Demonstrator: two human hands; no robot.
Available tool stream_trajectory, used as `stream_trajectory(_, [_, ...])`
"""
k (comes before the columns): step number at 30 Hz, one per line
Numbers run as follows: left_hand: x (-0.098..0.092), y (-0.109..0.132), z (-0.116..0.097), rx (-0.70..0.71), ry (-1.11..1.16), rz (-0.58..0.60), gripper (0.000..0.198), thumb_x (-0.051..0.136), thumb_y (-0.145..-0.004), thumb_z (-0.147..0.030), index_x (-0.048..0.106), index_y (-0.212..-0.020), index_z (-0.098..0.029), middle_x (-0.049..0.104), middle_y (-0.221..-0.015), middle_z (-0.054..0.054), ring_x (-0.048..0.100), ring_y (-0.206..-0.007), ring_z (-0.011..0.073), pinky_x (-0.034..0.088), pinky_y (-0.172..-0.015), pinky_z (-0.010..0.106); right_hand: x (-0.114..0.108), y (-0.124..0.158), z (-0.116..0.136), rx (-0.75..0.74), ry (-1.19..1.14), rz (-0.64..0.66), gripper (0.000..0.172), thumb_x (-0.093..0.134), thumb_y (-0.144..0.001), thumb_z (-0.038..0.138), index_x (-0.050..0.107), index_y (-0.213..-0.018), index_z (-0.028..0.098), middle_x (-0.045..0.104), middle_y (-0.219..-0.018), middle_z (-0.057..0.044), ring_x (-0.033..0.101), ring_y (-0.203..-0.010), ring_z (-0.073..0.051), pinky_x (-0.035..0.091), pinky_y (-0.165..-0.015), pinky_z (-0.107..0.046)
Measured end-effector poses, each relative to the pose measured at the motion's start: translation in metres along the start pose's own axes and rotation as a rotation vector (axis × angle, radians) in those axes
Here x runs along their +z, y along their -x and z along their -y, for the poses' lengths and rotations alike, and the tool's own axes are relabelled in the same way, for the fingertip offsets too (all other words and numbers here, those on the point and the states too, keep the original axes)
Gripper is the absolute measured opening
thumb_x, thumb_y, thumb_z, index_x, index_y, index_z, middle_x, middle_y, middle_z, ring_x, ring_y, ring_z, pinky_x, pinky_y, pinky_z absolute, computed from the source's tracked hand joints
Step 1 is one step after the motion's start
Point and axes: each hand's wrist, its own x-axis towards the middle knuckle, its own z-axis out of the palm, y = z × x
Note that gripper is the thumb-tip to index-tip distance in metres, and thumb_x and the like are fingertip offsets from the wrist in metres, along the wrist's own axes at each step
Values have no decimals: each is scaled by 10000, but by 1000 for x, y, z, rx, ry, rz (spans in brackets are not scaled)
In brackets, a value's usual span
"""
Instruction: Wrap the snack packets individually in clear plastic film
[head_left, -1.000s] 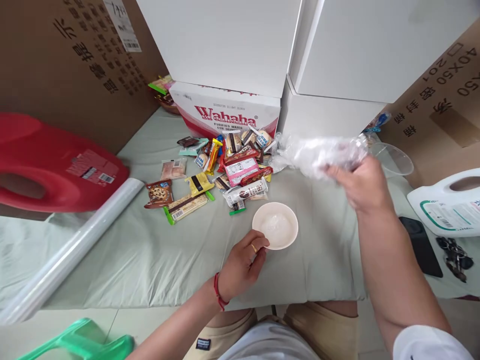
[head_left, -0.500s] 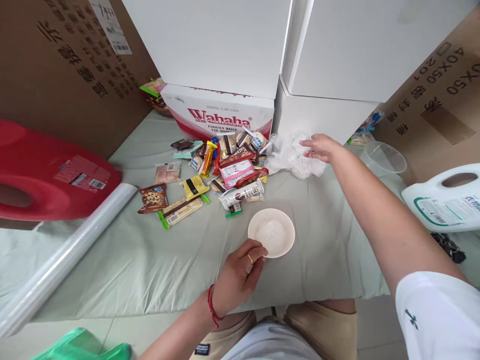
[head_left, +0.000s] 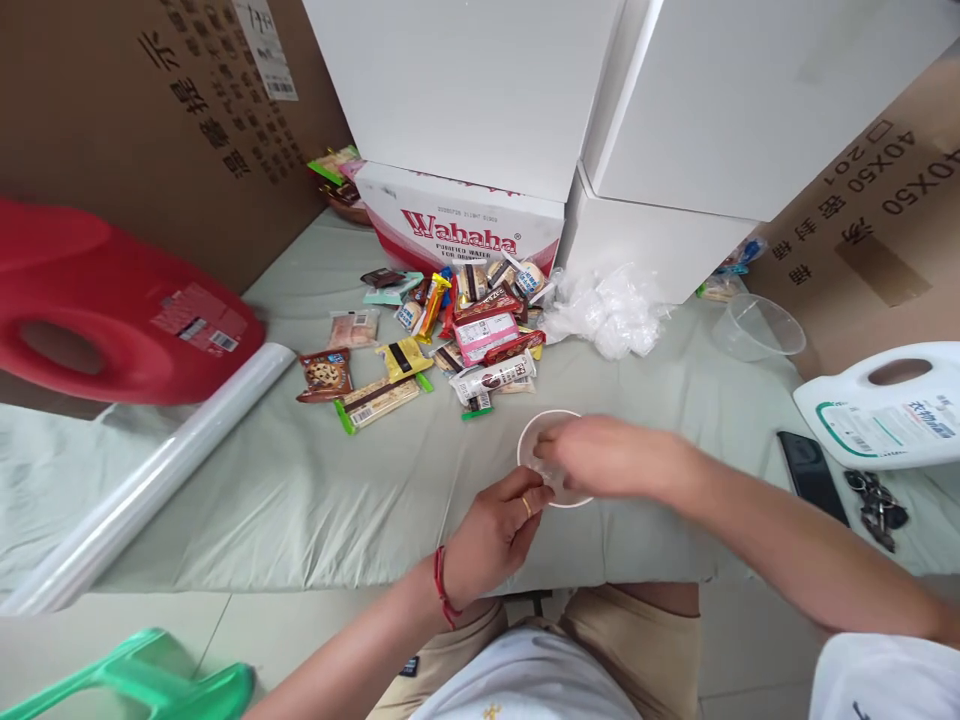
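A white bowl rests near the front edge of the cloth-covered surface. My left hand pinches its lower-left rim between thumb and fingers. Inside the bowl are the fingers of my right hand, bent downward and blurred; something clear and thin seems to be under them, but what they hold is hidden. Behind the bowl lies a heap of wrapped snacks. To its right sits a crumpled pile of clear plastic, touched by neither hand.
A Wahaha carton stands behind the snacks. At left are a red jug and a plastic roll. At right are a clear tub, a white jug, a phone and keys.
My right hand has moved from the plastic pile down and left into the bowl. My left hand keeps its pinch on the rim. The view has shifted slightly.
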Motion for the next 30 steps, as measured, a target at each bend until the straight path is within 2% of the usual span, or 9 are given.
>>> stream_trajectory(4, [2, 5, -1, -27, -10, 12, 307, 428, -981, -55, 693, -1040, -200, 655, -937, 58, 634, -812, 123, 510, -708, 198, 37, -19, 24, 92, 102, 114, 248, 565, -953, 163, 707, -1152, 125, 738, -1105, -138, 707, -814, -222, 383, -586, -289])
stream_trajectory(7, [0, 11, 1, -65, -19, 9, 302, 439, -983, -63, 698, -1056, -201, 652, -947, 56, 633, -801, 119, 515, -715, 200, 28, 1, 25, 117, 77, 59, 235, 585, -927, 141, 695, -1130, 184, 729, -1007, -83, 694, -787, -215, 376, -573, -283])
stream_trajectory(11, [1, 13, 3, -106, -34, -12, 297, 456, -975, -59, 695, -1074, -206, 651, -961, 52, 636, -807, 116, 517, -721, 200, -16, 32, 7, 261, 0, -507, 241, 526, -989, 193, 649, -1189, 245, 692, -1062, -57, 671, -819, -194, 464, -688, -283])
stream_trajectory(13, [5, 11, 1, -98, -36, -11, 302, 461, -971, -53, 691, -1084, -212, 653, -977, 51, 641, -815, 114, 519, -722, 198, -37, 28, -22, 354, -19, -871, 282, 490, -1014, 227, 616, -1266, 244, 670, -1146, -85, 669, -923, -222, 502, -802, -322])
stream_trajectory(15, [9, 7, -3, -80, -29, 3, 307, 463, -970, -49, 688, -1095, -218, 653, -990, 52, 648, -830, 115, 522, -726, 199, -50, 15, -61, 412, -45, -1052, 355, 510, -999, 236, 578, -1347, 228, 639, -1238, -120, 665, -991, -253, 518, -886, -381])
stream_trajectory(19, [12, 3, -9, -83, -9, 11, 307, 470, -970, -49, 684, -1108, -220, 649, -980, 54, 641, -809, 113, 519, -709, 209, -40, 10, -109, 408, -198, -982, 517, 598, -957, 286, 520, -1454, 162, 560, -1406, -199, 688, -949, -264, 558, -890, -439])
stream_trajectory(24, [8, 0, -11, -167, 53, -62, 260, 503, -964, -51, 688, -1036, -218, 636, -932, 36, 606, -754, 100, 495, -664, 205, 38, 69, -45, -127, -349, -607, 486, 621, -994, 465, 556, -1442, 290, 576, -1481, -96, 703, -1033, -198, 591, -824, -303])
stream_trajectory(27, [12, -6, -15, -132, 115, -36, 269, 520, -968, -49, 681, -1064, -241, 644, -969, 36, 631, -818, 105, 522, -706, 212, 89, 100, -7, -70, -265, -587, 345, 596, -1014, 311, 609, -1355, 255, 676, -1334, -99, 711, -1051, -200, 586, -832, -294])
stream_trajectory(30, [20, -14, -20, -65, 73, -30, 422, 561, -968, -84, 600, -1333, -293, 590, -1332, 112, 654, -1035, 150, 582, -853, 291, 113, 121, -5, 75, -215, -717, 278, 452, -1014, 131, 672, -1137, 249, 735, -1068, -66, 714, -910, -182, 572, -773, -280])
